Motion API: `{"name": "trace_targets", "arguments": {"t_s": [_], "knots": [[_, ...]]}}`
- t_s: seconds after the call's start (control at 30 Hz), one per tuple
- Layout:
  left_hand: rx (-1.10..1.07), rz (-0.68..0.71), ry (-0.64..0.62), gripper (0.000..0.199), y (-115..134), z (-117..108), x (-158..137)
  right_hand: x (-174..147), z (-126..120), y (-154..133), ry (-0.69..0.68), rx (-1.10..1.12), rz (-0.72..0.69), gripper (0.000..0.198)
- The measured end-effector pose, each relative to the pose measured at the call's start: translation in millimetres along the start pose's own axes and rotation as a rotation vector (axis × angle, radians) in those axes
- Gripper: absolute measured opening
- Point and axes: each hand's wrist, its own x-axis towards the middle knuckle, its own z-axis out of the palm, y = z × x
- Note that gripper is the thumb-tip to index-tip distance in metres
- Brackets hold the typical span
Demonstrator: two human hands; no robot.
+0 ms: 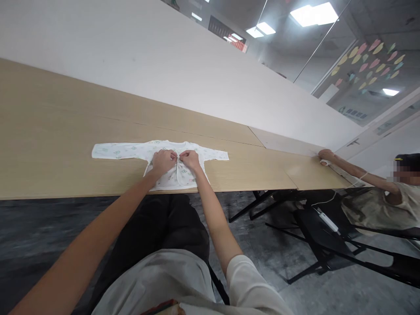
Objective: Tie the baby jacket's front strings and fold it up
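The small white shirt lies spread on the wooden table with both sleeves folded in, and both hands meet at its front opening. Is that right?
Not quite. In the head view the shirt has both sleeves stretched out flat, not folded in. The rest holds: left hand and right hand meet at its front on the wooden table.

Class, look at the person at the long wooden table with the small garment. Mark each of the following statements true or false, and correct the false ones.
1. The baby shirt lies spread flat with both sleeves stretched out sideways. True.
2. Only one hand touches the shirt. False: the left hand and the right hand both pinch it at the middle of its front.
3. The shirt is plain black. False: it is white with a small pale print.
4. The shirt lies near the front edge of the wooden table. True.
5. Another person at the far right rests a hand on the same table. True.
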Motion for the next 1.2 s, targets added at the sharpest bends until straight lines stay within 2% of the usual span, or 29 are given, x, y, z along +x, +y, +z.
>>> {"name": "trace_targets", "arguments": {"t_s": [0.1, 0.23, 0.4, 0.5, 0.63, 0.77, 0.9, 1.03, 1.13, 1.2], "knots": [[0.005, 0.069, 0.034, 0.04, -1.6, 2.4, -0.2, -3.3, -1.0, -4.0, -0.008, -0.123, -0.069, 0.023], [0.094, 0.152, 0.005, 0.04, -5.6, 3.9, 0.2, -9.3, -0.3, -9.3, -0.052, -0.351, -0.19, 0.027], [0.212, 0.258, -0.009, 0.039, -7.9, -1.3, -8.2, -37.7, -3.3, -12.9, -0.059, -0.591, -0.338, 0.029], [0.249, 0.32, -0.011, 0.037, -6.8, -7.0, -19.7, -63.5, -6.6, -13.4, -0.063, -0.637, -0.373, 0.03], [0.279, 0.373, -0.041, 0.035, -3.8, -15.7, -37.3, -85.2, -7.9, -13.5, -0.093, -0.615, -0.346, 0.028], [0.293, 0.32, -0.104, 0.037, 1.3, -24.5, -47.9, -81.7, -7.0, -14.2, -0.088, -0.548, -0.267, 0.022], [0.216, 0.218, -0.21, 0.034, 4.1, -32.0, -48.2, -71.3, -7.4, -15.3, -0.084, -0.505, -0.189, 0.018], [0.077, 0.137, -0.315, 0.036, 1.0, -36.6, -46.5, -66.6, -7.2, -18.1, -0.095, -0.52, -0.175, 0.027], [0.0, 0.099, -0.314, 0.042, -2.0, -36.5, -46.9, -63.8, -7.5, -23.1, -0.112, -0.55, -0.145, 0.031], [-0.007, 0.077, -0.289, 0.043, -2.8, -34.9, -47.1, -62.5, -8.2, -27.4, -0.128, -0.573, -0.116, 0.023]]}}
